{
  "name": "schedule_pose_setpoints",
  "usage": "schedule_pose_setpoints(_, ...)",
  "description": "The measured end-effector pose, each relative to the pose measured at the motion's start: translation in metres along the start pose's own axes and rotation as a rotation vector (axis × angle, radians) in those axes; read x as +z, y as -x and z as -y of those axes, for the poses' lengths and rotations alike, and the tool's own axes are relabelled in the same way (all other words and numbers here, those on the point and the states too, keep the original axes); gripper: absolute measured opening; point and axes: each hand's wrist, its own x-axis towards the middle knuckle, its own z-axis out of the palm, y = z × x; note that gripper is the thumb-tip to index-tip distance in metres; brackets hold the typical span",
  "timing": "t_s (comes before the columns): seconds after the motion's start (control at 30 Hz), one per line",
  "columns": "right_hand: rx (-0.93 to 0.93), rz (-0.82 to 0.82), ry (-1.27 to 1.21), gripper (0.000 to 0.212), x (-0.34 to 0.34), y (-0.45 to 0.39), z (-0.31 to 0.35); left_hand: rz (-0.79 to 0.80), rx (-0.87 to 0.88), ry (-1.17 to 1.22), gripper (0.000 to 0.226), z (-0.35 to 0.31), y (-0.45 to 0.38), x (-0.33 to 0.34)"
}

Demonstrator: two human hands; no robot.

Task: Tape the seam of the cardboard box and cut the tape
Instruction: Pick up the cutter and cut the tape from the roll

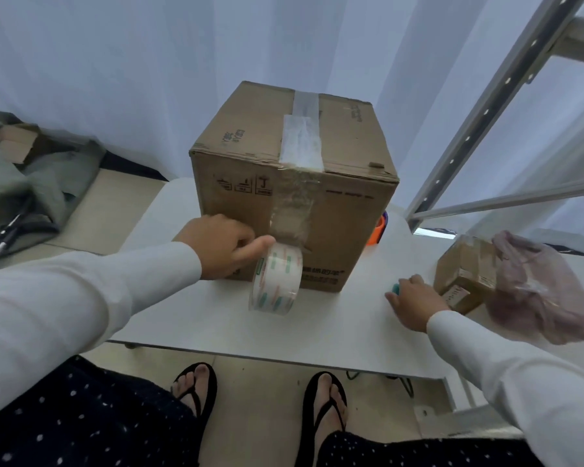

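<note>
A brown cardboard box [344,210] stands on a low white table [334,321]. Clear tape runs along its top seam and down the front face to a tape roll [277,281] with green and orange print, which hangs in front of the box. My left hand [221,246] presses against the box front at the left of the strip, thumb touching the roll's top. My right hand [413,303] rests on the table to the right, fingers curled over a small teal object [395,288] that is mostly hidden.
An orange object [378,230] peeks from behind the box's right side. A small cardboard box [462,274] with a pink plastic bag [540,291] sits at the table's right end. A metal shelf frame [486,112] rises on the right. Grey cloth [31,183] lies on the floor at left.
</note>
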Motion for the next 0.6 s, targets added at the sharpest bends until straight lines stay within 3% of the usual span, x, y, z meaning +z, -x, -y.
schedule_pose_setpoints(0.1, -0.001, 0.036, 0.048, 0.034, 0.001, -0.013, 0.0, 0.259, -0.191, 0.402, 0.065, -0.004, -0.005, -0.001)
schedule_pose_setpoints(0.2, 0.024, 0.074, 0.04, 0.033, -0.002, -0.022, -0.004, 0.481, -0.337, 0.74, 0.048, -0.014, -0.008, 0.001)
schedule_pose_setpoints(0.47, -0.043, 0.107, 0.049, 0.032, -0.004, 0.0, 0.004, 0.495, -0.578, 1.186, 0.032, -0.027, -0.004, 0.005)
schedule_pose_setpoints(0.6, -0.152, 0.349, -0.369, 0.029, -0.047, 0.032, 0.043, 0.504, -0.625, 1.265, 0.035, -0.035, -0.001, 0.01)
